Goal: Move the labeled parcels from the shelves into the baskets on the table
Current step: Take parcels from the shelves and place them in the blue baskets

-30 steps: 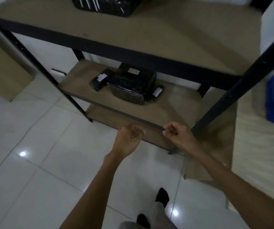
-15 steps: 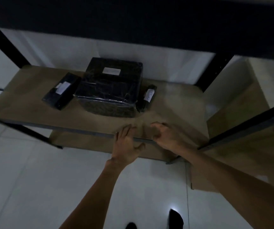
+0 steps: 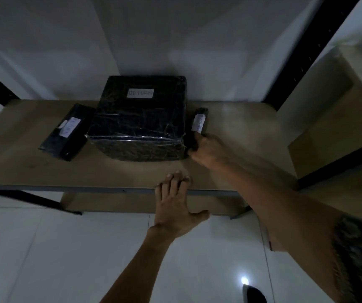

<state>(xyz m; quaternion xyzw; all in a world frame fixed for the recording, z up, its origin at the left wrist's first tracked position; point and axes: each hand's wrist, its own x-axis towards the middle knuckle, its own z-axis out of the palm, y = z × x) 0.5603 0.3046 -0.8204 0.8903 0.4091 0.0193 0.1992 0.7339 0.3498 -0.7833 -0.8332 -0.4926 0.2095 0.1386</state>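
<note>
Black slim parcel, long axis toward wall, near end gripped by right hand; left hand released.

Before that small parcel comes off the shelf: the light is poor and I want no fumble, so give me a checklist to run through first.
1. Grip: right hand curls round the near end of the narrow black wrapped parcel: ok.
2. Its white label: blurred, unreadable: cannot tell.
3. Side clearance: the parcel lies against the large black film-wrapped box: not ok.
4. Left hand: flat on the front edge of the brown wooden shelf, holding nothing: ok.
5. Flat black labelled parcel: on the box's far side, away from the lift: ok.
</note>
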